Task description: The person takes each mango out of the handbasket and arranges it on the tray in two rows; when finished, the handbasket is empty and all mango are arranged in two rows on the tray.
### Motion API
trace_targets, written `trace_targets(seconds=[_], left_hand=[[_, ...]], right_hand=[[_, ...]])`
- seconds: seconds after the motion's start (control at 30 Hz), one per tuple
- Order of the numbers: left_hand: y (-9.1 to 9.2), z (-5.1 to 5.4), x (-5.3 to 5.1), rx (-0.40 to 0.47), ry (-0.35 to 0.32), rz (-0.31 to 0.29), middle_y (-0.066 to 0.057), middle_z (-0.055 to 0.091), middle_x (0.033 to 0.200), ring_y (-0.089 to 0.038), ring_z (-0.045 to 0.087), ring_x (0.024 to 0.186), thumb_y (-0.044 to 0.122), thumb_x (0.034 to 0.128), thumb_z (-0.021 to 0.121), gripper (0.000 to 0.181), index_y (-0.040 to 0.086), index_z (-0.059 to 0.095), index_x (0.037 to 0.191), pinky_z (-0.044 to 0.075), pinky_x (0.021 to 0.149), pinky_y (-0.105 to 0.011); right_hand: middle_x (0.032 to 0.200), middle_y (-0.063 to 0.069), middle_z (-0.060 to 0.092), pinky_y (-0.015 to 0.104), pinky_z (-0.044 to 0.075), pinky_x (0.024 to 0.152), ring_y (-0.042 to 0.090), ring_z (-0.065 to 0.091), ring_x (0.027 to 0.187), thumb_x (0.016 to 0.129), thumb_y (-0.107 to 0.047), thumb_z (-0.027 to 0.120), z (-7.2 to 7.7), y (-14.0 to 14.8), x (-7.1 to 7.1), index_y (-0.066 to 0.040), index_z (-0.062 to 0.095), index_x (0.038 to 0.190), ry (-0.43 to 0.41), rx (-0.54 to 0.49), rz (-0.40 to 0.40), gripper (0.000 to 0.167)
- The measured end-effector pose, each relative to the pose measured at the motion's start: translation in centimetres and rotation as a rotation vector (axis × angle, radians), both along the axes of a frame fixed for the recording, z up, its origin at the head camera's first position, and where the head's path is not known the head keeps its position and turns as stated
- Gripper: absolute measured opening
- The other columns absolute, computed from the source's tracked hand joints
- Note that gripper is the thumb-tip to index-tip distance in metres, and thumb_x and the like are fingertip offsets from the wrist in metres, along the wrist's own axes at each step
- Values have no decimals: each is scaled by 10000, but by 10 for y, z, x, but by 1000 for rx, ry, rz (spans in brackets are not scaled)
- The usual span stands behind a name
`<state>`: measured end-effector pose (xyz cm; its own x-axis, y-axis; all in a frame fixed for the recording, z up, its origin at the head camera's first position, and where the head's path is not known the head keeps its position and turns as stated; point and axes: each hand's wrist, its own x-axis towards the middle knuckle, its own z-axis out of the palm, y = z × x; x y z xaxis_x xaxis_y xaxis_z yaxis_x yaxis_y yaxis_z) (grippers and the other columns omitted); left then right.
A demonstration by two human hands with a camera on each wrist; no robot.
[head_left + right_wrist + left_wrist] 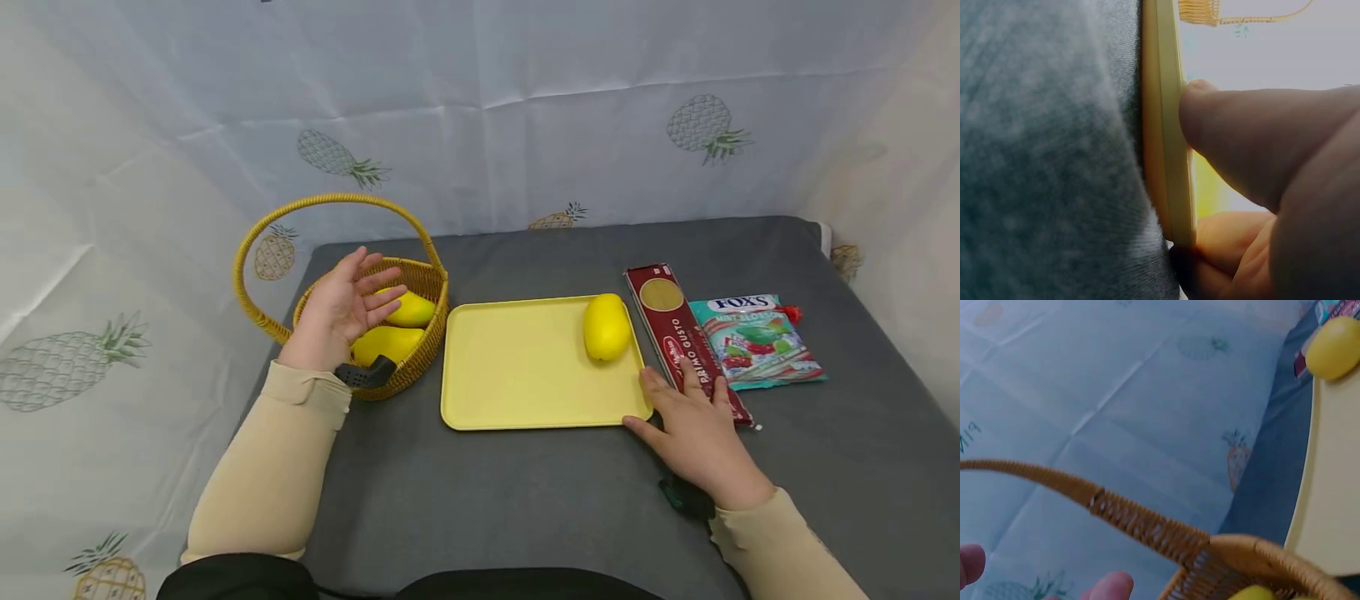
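My left hand (339,304) is held over the wicker basket (433,354), palm turned up and fingers extended, with nothing in it. Two yellow fruits lie inside, one farther back (412,311) and one nearer (390,343); the hand partly hides them. A yellow tray (517,367) lies to the basket's right, carrying a lemon (607,327) near its right end. At the tray's near right corner rests my right hand (693,437), fingers spread. Its thumb (1210,112) touches the tray rim (1175,144), and other fingertips reach over a dark red packet (675,325).
A teal Fox's candy bag (757,342) lies just right of the red packet. The basket's tall handle (330,198) arches above its rim. Grey cloth (487,500) covers the table, and a pineapple-print curtain (480,150) hangs behind it.
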<state>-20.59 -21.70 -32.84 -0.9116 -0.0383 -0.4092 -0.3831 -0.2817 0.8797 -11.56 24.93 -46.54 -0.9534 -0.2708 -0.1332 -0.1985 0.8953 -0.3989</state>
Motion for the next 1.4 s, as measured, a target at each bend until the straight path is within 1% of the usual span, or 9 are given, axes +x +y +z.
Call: trace_targets(seconds=[0.13,0.23,0.43,0.77,0.9,1.0,1.13,1.3,1.4], left_hand=[[-18,-7,-7,53,-75,88,-63,228,1844,-322,353,1663,525,1168,458,745,265,150,1794,471,1245,-355],[-27,-14,-10,110,-128,159,-54,135,1862,-319,282,1691,520,1166,464,786,273,65,1798,367,1320,-399],[-35,-20,-12,89,-173,204,-49,87,1868,-311,267,1697,545,1163,448,821,226,35,1797,368,1315,-395],[-28,-26,-16,73,-242,244,-49,122,1865,-269,320,1674,531,1150,504,884,193,3,1795,378,1306,-358],[-25,-27,-16,20,-253,261,-90,152,1857,-293,366,1652,486,1153,534,858,203,46,1798,431,1274,-363],[-22,-29,-17,-41,-252,247,-120,206,1841,-300,399,1634,425,1166,532,801,187,99,1796,460,1253,-354],[-17,-29,-20,-169,-241,183,-130,268,1818,-290,424,1614,347,1178,506,709,175,186,1787,473,1239,-327],[-10,-30,-27,-290,-214,103,-128,227,1824,-312,383,1627,251,1176,488,638,129,271,1764,456,1255,-335],[-5,-29,-34,-338,-211,88,-136,218,1819,-331,381,1624,194,1167,499,642,93,269,1757,466,1249,-348]], right_hand=[[1717,291,393,861,-184,1201,645,21,1638,1018,-592,725,-1,1,0,35,398,1670,-5,11,-2,962],[1721,289,386,851,-200,1202,637,6,1643,1020,-598,718,-1,1,0,29,389,1676,-10,14,-1,965],[1719,284,394,851,-203,1201,636,3,1643,1023,-603,713,-2,2,0,30,397,1673,-2,5,4,960],[1714,290,398,848,-207,1201,633,0,1644,1020,-589,725,0,2,-1,38,404,1667,-9,-8,2,956],[1711,291,401,845,-216,1198,633,-4,1644,1016,-590,729,0,2,-1,39,409,1664,-12,-13,4,958],[1710,290,404,846,-216,1197,636,1,1643,1016,-587,732,0,3,-1,41,413,1661,-10,-17,6,955],[1707,293,409,850,-210,1197,643,11,1639,1018,-571,739,0,4,-1,50,427,1653,1,-24,9,941],[1705,295,414,853,-205,1198,656,28,1632,1017,-565,741,-1,5,-1,55,435,1647,6,-31,11,936],[1705,292,416,854,-201,1198,662,37,1628,1015,-571,741,-3,5,-2,51,429,1652,5,-35,12,944]])
